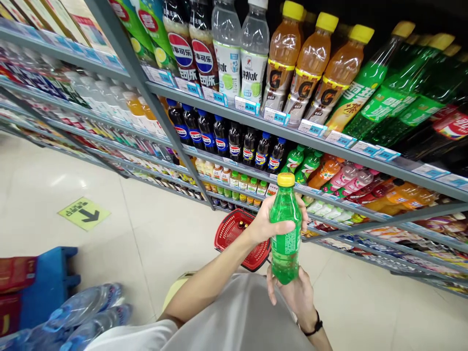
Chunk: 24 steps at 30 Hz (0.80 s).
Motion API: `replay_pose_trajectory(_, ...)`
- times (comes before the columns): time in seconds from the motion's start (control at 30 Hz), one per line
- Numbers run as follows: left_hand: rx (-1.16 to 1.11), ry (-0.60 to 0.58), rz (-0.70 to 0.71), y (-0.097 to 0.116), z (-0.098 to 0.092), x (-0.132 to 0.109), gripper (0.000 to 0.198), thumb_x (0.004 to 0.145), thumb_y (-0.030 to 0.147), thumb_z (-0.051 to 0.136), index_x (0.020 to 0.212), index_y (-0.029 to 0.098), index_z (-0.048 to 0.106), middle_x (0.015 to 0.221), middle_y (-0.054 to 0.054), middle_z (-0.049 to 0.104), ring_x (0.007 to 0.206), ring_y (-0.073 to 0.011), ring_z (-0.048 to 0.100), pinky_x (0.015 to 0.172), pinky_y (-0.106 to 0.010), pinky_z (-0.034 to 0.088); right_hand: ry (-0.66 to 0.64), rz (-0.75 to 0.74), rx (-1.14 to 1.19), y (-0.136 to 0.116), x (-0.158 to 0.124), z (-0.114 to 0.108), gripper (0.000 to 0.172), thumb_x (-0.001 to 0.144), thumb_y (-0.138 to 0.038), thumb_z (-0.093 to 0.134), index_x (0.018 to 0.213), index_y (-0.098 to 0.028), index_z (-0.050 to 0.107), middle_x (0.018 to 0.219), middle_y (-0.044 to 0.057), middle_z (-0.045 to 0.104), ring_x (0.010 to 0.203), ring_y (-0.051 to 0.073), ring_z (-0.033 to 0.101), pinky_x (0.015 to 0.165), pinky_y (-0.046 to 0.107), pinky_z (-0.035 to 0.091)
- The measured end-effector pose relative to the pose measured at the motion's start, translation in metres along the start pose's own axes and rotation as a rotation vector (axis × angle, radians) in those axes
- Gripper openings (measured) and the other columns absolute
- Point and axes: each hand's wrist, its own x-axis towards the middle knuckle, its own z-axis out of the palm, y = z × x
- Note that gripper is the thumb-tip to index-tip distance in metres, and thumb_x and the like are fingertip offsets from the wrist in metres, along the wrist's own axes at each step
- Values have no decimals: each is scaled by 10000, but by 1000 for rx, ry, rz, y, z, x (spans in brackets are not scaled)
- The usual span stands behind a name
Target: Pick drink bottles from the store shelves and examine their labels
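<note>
My left hand is wrapped around the upper half of a green plastic soda bottle with a yellow cap, its thumb lying across the front. The bottle is held upright before me, and its label shows small white print and a barcode-like block. My right hand, with a black band at the wrist, cups the bottle's base from below, fingers to either side. Beneath the bottle, a red shopping basket stands on the floor, partly hidden by my left arm. Small dark items with yellowish tops lie in it.
Drink shelves run across the front, holding cola, orange-brown sports drinks and green bottles. Price tags line their edges. A yellow floor sign with an arrow lies left. Large water bottles and a blue pallet occupy the lower left.
</note>
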Motion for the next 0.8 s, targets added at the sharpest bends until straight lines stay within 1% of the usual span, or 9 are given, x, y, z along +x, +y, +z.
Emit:
replay_pose_trajectory(0.07,-13,-24,23,-1,-2,0,426,790,290,874,1137,143,675,944,-83,726,781,-188,731,704,-299,609,-5,-11,-2,1,0,0,581,991,-675,549,1119,-177,819,919,146,776,644,206,678,493,269,494)
replay_pose_trajectory(0.13,-19,-25,32,-1,-3,0,421,794,288,869,1141,148,675,943,-82,730,778,-188,732,699,-299,608,-5,-16,-9,2,-1,-2,576,992,-676,557,1145,-186,818,920,141,774,651,196,669,495,260,495)
replay_pose_trajectory(0.23,-23,1,6,0,-3,0,455,762,327,891,1120,152,672,930,-83,733,763,-198,727,683,-307,608,-6,-31,-41,5,-3,-5,547,985,-669,590,1169,-203,809,952,135,774,654,180,651,497,251,490)
replay_pose_trajectory(0.33,-48,4,-15,2,-3,-1,451,757,334,893,1110,154,677,937,-83,732,765,-196,726,681,-303,605,3,-79,-95,8,-5,-8,490,964,-648,653,1194,-236,788,1009,123,775,637,160,637,490,241,463)
replay_pose_trajectory(0.47,-85,33,-6,-2,-9,-3,454,759,320,895,1131,160,689,968,-78,727,805,-189,730,744,-310,612,45,-110,-172,9,-5,-10,534,943,-667,676,1180,-202,791,1048,148,773,617,145,616,520,263,479)
replay_pose_trajectory(0.6,-80,51,40,-6,-18,-4,453,782,342,880,1158,178,688,1005,-78,721,832,-192,726,779,-324,609,111,-152,-217,11,-3,-15,570,920,-696,690,1108,-168,797,987,159,776,705,185,657,515,254,478)
replay_pose_trajectory(0.67,-40,50,44,-5,-20,-5,451,787,343,882,1159,176,692,1014,-83,723,854,-196,728,813,-340,612,134,-173,-277,12,-3,-17,537,910,-651,734,1155,-175,774,999,153,774,713,186,657,520,259,491)
replay_pose_trajectory(0.73,24,42,41,-3,-20,-6,442,781,326,893,1145,165,699,1018,-92,727,871,-205,733,832,-351,613,177,-208,-354,11,-2,-20,505,900,-558,793,1253,-203,725,1010,133,767,719,180,653,546,270,515)
replay_pose_trajectory(0.8,72,39,46,-2,-20,-7,431,778,309,898,1130,160,699,1023,-98,730,876,-214,740,828,-352,609,228,-254,-408,10,-2,-21,505,899,-493,814,1307,-229,676,954,93,745,701,172,639,558,277,523)
